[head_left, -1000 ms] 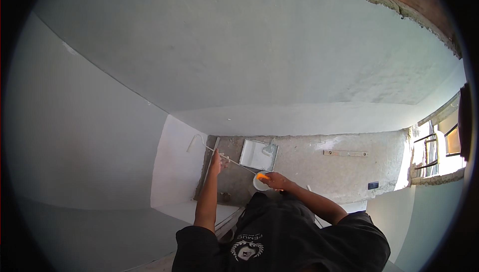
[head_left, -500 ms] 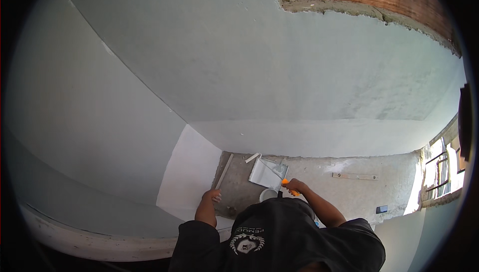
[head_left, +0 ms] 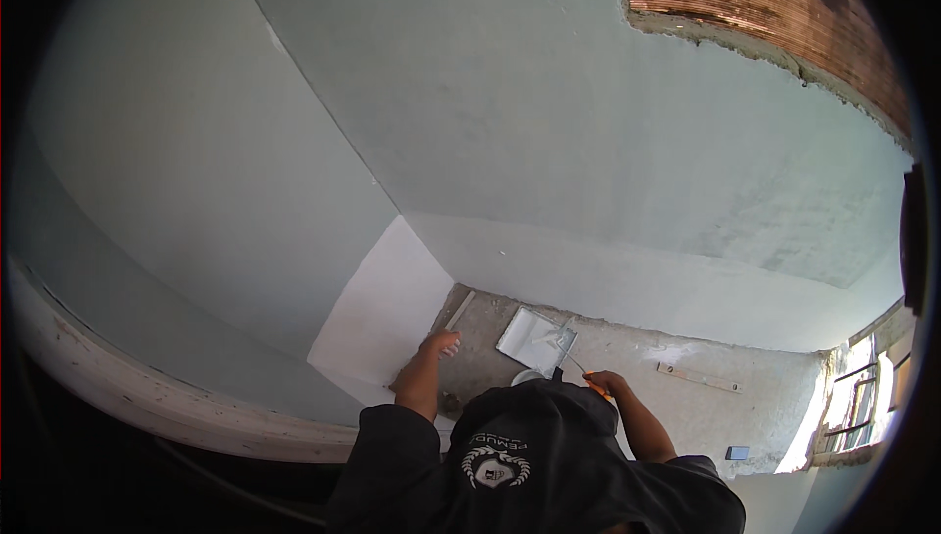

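Orange-handled roller [head_left: 580, 369] in right hand [head_left: 606, 381]

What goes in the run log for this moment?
left hand: empty, over floor | right hand: grips orange roller handle | paint tray: on floor

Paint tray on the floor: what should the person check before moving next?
1. Right hand grips the orange-handled tool: ok.
2. Paint tray lies flat on the floor: ok.
3. Left hand holds nothing, fingers spread: ok.
4. Enough paint in the tray: cannot tell.
5. Nothing loose lying about: not ok, a long strip lies to the right of the tray.
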A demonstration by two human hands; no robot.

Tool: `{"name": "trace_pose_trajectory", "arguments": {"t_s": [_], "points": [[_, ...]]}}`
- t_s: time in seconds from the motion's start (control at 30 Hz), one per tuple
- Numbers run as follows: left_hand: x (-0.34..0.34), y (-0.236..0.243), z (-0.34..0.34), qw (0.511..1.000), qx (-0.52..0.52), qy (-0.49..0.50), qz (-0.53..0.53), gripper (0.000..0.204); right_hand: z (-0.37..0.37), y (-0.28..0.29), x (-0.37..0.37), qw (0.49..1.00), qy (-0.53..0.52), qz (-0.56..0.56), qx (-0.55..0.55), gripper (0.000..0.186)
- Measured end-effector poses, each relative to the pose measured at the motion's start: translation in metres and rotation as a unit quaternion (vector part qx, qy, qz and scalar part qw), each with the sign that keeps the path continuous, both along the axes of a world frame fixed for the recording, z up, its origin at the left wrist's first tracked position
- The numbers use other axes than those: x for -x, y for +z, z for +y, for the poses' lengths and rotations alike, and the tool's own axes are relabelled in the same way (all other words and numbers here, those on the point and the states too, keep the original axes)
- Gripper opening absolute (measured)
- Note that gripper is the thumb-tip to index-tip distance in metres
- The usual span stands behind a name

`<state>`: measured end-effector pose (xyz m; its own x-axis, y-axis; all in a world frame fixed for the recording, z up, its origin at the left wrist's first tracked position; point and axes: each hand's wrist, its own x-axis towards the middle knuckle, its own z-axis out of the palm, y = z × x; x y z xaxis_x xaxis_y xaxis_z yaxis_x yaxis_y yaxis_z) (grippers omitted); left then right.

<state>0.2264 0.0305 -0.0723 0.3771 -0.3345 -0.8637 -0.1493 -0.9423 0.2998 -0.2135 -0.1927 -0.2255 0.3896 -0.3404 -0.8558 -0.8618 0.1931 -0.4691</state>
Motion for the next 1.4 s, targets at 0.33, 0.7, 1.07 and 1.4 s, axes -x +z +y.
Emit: {"name": "trace_pose_trajectory", "arguments": {"t_s": [0.33,0.7,1.07,1.4], "points": [[-0.016,-0.067,0.105,0.989,0.010,0.139,0.055,0.054,0.015,0.007,-0.039,0.999,-0.044,-0.018,-0.016,0.053],[0.052,-0.116,0.170,0.960,0.062,0.178,0.207,0.051,-0.003,-0.058,-0.010,0.997,0.070,0.023,0.026,0.048],[0.001,-0.137,0.158,0.956,0.078,0.275,0.070,0.054,0.020,0.022,-0.068,1.000,-0.001,0.025,-0.008,0.042],[0.077,-0.195,0.219,0.937,0.069,0.340,-0.045,0.036,0.040,0.022,-0.069,0.996,0.035,0.076,0.035,0.046]]}}
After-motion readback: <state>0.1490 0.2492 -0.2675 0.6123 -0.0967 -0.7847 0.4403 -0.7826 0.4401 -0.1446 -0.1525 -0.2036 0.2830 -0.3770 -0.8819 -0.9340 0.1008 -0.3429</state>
